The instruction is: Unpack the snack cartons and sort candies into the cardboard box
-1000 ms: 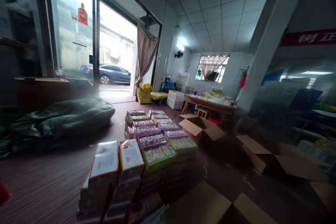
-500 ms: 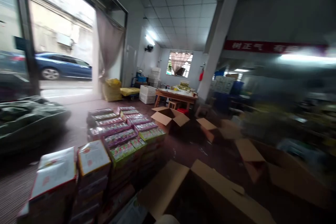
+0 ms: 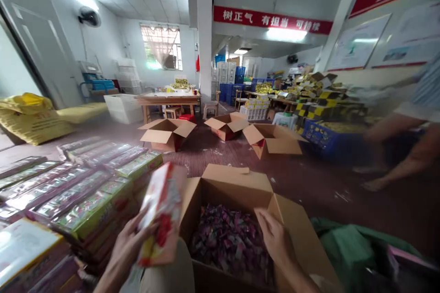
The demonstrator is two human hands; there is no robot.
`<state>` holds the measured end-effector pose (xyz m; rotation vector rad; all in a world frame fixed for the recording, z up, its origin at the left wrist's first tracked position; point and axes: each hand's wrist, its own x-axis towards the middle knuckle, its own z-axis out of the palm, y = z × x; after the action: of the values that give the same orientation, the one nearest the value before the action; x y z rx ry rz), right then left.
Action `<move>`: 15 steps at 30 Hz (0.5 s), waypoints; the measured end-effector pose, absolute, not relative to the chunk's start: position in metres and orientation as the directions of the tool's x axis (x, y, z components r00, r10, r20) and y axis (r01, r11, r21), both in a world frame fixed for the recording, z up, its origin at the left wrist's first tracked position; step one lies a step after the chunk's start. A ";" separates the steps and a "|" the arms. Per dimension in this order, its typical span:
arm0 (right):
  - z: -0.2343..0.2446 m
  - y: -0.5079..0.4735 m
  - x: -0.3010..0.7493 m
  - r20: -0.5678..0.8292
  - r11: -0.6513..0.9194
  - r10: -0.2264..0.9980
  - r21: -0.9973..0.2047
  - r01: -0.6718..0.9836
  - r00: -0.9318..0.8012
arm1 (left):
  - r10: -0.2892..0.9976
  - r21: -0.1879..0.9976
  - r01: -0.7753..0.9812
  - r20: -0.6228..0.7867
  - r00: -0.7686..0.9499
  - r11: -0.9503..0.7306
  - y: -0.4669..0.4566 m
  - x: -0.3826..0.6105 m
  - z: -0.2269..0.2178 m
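Observation:
My left hand (image 3: 128, 239) grips a printed box (image 3: 164, 217), pink, white and red, which is tilted and blurred by motion. Directly in front of me stands an open cardboard carton (image 3: 237, 178), its flaps folded outward. Many small purple wrapped packets (image 3: 230, 240) lie loose inside it. My right hand (image 3: 277, 240) is over the carton's right side, with its fingers extended and nothing visible in them. Whether it touches the carton wall, I cannot tell.
Stacked film-wrapped boxes (image 3: 92, 201) fill the left. Further open cartons (image 3: 168, 135) stand on the floor ahead. A green sack (image 3: 350, 242) lies at the right. Another person's legs (image 3: 405, 155) show at the right edge, near a blue crate (image 3: 330, 139).
My view has swung right and down. Both my hands have come into sight, the left one holding the printed box. The carton's purple packets are now visible, as are the other person's legs.

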<state>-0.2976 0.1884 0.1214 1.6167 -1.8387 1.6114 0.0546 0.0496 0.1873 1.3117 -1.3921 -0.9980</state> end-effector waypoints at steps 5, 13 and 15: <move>0.182 0.147 -0.269 0.896 -0.409 -0.444 -0.195 -0.892 0.007 | -0.906 0.988 -0.119 0.035 -0.422 0.093 0.021 -0.051 0.193; 0.154 0.129 -0.295 0.649 -0.252 -0.740 -0.026 -0.967 0.175 | -0.757 0.961 -0.273 -0.142 -0.638 0.051 0.000 -0.115 0.148; 0.140 0.127 -0.297 0.638 -0.244 -0.750 -0.021 -0.969 0.175 | -0.729 0.944 -0.330 -0.221 -0.648 0.008 -0.003 -0.115 0.140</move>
<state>-0.2968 0.1270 0.1404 2.0672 -1.6235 0.7642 -0.1150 -0.0032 0.1405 1.0914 -1.9600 -1.6791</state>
